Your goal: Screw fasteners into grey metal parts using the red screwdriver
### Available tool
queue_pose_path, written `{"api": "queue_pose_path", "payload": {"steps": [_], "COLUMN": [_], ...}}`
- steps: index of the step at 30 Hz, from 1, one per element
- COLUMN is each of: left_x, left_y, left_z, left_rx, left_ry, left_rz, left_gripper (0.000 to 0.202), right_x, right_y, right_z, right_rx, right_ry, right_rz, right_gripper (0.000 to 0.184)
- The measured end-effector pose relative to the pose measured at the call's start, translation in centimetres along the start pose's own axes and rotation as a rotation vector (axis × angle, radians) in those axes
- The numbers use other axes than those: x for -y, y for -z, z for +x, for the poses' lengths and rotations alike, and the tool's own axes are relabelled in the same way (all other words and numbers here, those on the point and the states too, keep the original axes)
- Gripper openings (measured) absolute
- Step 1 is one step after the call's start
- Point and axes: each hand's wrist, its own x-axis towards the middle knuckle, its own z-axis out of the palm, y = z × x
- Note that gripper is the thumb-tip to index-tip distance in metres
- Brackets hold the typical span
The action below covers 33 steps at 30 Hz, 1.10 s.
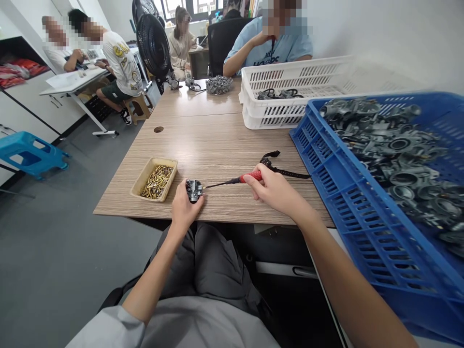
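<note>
The left hand [184, 205] holds a small dark metal part [194, 189] tight on the near edge of the wooden table [217, 145], and the right hand [273, 191] is wrapped around a red-handled screwdriver [239, 180] whose thin tip touches the part. Just left of the part sits a tan tray [139, 186] full of little gold screws [156, 181], and on the right a big blue crate [362, 217] holds many grey parts. Farther back stand a white basket [290, 96] and a black fan [154, 46], where other people sit.
</note>
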Motion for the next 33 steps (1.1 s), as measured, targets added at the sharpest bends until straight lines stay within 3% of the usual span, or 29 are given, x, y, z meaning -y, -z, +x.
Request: {"api": "queue_pose_path", "payload": {"steps": [4,9,13,17,24,33], "left_x": [-0.1,-0.2,-0.2,-0.1,-0.1,-0.1], "left_y": [0.1,0.1,0.0,0.0,0.0,0.0], "left_z": [0.0,0.0,0.0,0.0,0.0,0.0], "left_rx": [0.001,0.001,-0.004,-0.008,-0.001,-0.010], "left_ry": [0.001,0.006,0.004,0.005,0.007,-0.002], "left_rz": [-0.002,-0.004,-0.007,-0.013,-0.004,-0.003], "left_gripper": [0.066,0.066,0.066,0.066,0.066,0.066], "right_x": [-0.1,0.1,0.3,0.0,0.2,0.2], "right_y": [0.3,0.8,0.9,0.6,0.9,1.0], "right_z": [0.0,-0.2,-0.4,-0.2,-0.3,-0.6], "right_rx": [0.008,0.090,0.137,0.092,0.107,0.234], "right_ry": [0.090,0.209,0.130,0.044,0.099,0.099], "right_rz": [0.034,0.062,0.107,0.087,0.066,0.236], "right_gripper": [0.024,0.028,0.016,0.022,0.024,0.023]}}
